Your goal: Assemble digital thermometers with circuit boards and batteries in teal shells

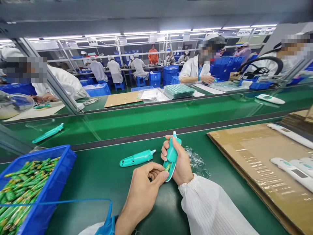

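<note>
**Two hands at work, one piece lying aside**

A factory hall (137,49) under strip lights is seen beyond a green conveyor bench (97,192), with white-smocked co-workers (193,70) seated along further lines. Near the middle of the bench, a teal plastic housing (171,156) is gripped upright in the right hand (180,163), its fingers (171,143) wrapped around it. A green cylinder (167,167) is seen at the open lower side of the housing, and it appears to be pinched there between the thumb and forefinger of the left hand (143,186), with the other fingers curled. A second teal housing (137,159) lies just beside the hands, untouched, with no green cylinder visible in it. Toward the left edge of the bench, a blue crate (41,156) is heaped with many more green cylinders (22,186), so much of that stock remains. Near the right edge, white devices (293,173) lie on a cardboard sheet (234,153), and crumpled clear plastic film (194,160) lies just beside the right hand. Whether the cylinder is fully seated cannot be told.
</note>
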A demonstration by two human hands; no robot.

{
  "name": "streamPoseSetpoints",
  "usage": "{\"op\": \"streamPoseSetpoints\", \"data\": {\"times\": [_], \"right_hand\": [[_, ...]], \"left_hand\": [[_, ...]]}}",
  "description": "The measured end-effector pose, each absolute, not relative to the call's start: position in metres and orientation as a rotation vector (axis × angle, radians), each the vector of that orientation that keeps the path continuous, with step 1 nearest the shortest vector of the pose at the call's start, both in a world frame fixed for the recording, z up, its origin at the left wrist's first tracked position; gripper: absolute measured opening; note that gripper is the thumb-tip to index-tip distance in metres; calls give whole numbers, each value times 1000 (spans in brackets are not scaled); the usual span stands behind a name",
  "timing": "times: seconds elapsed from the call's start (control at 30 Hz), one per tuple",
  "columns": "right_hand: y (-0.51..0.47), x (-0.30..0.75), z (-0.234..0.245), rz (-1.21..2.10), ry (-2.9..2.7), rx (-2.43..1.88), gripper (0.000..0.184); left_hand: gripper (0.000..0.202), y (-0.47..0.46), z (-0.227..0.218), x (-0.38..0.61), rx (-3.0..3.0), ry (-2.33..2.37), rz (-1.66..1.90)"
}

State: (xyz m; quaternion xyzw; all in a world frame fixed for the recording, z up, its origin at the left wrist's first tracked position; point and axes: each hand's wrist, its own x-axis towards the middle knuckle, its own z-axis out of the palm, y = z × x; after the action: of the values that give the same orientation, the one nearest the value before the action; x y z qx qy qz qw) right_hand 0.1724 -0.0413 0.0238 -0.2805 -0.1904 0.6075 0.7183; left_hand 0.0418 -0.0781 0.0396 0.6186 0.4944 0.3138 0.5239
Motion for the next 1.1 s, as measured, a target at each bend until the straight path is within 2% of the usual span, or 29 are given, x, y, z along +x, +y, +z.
{"op": "streamPoseSetpoints", "data": {"times": [0.33, 0.57, 0.73, 0.9, 1.1], "right_hand": [[-50, 164, 26, 1333, -467, -513, 31], [-55, 164, 33, 1462, -425, -434, 30], [-54, 168, 36, 1458, -392, -433, 32], [-56, 160, 29, 1407, -444, -540, 33], [-50, 168, 37, 1484, -479, -850, 50]], "left_hand": [[21, -78, 21, 51, 1267, 1114, 936], [47, -72, 21, 50, 995, 985, 854], [39, -70, 26, 42, 906, 886, 747], [35, -72, 25, 44, 1128, 994, 776], [22, -61, 25, 31, 1569, 1203, 884]]}}
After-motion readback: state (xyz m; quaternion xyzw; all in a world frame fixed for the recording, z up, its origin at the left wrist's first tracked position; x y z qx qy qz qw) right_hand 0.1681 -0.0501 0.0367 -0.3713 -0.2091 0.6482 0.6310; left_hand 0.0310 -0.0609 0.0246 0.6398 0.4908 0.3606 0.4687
